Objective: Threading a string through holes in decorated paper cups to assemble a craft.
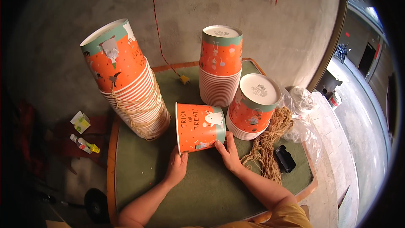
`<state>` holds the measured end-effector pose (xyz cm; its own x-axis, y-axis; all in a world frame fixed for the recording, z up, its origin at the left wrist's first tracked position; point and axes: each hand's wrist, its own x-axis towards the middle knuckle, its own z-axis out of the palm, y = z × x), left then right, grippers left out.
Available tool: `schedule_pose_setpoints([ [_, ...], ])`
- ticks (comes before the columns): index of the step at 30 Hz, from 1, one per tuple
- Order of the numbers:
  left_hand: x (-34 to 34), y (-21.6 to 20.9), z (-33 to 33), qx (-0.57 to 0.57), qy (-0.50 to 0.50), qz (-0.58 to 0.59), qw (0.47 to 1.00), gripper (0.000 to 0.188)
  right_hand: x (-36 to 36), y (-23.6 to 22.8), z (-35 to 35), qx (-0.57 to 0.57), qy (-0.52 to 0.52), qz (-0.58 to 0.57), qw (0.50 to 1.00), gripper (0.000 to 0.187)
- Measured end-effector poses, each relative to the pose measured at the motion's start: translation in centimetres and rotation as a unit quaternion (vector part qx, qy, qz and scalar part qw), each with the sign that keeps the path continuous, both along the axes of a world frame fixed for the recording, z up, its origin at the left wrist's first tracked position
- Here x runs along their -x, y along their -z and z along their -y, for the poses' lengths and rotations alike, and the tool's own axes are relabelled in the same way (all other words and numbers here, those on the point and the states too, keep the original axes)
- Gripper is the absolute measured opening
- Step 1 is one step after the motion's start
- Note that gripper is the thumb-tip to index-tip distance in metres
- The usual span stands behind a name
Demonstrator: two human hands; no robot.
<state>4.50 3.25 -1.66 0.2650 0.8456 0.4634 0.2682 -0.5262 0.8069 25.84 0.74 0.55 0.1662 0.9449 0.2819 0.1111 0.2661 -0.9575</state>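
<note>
An orange paper bucket (198, 131) with a teal band and ghost pictures lies sideways between my hands, its white rim to the left. My left hand (176, 168) grips the rim at its lower edge. Around the teal base end close the fingers of my right hand (229, 156), thumb in front. Behind it, a tall stack of matching buckets (116, 59), wound with twine (139, 110), leans to the left. Two shorter upside-down stacks stand on the right, a farther one (221, 50) and a nearer one (253, 112).
A bundle of tan twine (272, 145) and a small black case (285, 158) lie right on the green table (168, 198), beside a clear plastic bag (301, 128). A red cord (157, 29) hangs down the wall to a yellow plug (184, 79). A bottle (84, 143) sits lower left.
</note>
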Motion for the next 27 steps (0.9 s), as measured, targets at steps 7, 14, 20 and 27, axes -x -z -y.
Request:
schedule_pose_setpoints([
  [7,-0.2,-1.4,0.2,0.037,0.009,0.0,0.999,0.021,-0.1,0.1,0.0,0.003,-0.003,-0.014,1.0,0.037],
  [14,-0.3,-1.3,-0.3,0.019,-0.024,0.005,1.0,0.025,-0.2,-0.1,-0.2,0.021,-0.019,-0.058,0.998,0.037],
  [20,0.1,-0.1,-0.3,0.045,-0.027,-0.005,0.999,0.017,-0.4,0.5,-0.2,0.01,-0.018,-0.099,0.995,0.037],
  [27,0.8,-0.2,-1.2,-0.114,-0.04,-0.059,0.991,0.011,-0.1,0.2,-0.1,0.019,-0.023,-0.061,0.998,0.044],
])
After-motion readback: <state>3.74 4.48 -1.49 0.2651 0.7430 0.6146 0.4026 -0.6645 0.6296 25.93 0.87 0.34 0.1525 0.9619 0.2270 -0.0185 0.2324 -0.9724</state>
